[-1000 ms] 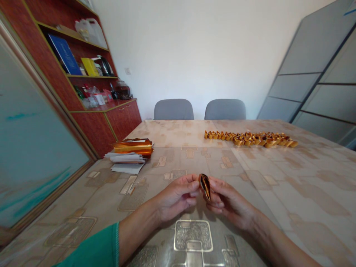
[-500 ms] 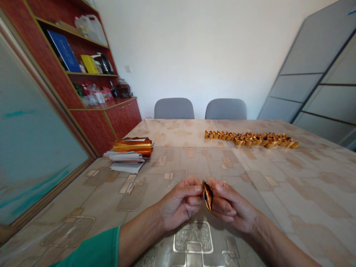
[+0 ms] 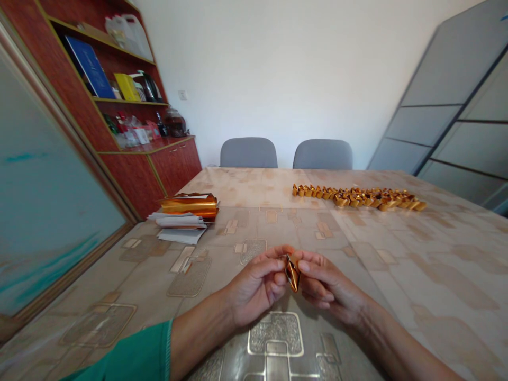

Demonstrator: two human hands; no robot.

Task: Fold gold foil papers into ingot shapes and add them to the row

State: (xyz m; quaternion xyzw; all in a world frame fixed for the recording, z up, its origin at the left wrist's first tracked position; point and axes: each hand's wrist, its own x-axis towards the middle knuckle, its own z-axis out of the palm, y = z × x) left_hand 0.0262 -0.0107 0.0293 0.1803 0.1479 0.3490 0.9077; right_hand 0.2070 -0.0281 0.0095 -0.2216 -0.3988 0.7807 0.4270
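Between my two hands, over the near part of the table, is a small folded piece of gold foil paper, pointed at its lower end. My left hand pinches its left side between thumb and fingers. On the other side, the thumb and fingers of my right hand close on its right edge and upper part. Several finished-looking gold foil folded pieces stand in rows at the far right of the table. At the left lies a stack of shiny gold foil sheets, curled, with white-backed papers in front of it.
A patterned cover lies over the table. Two grey chairs stand at its far edge, before a white wall. A red shelf cabinet is at the left, and grey sliding panels are at the right.
Both hands have risen slightly with the foil piece. The piece has tilted, and its opening looks narrower, with my right fingers nearer its top.
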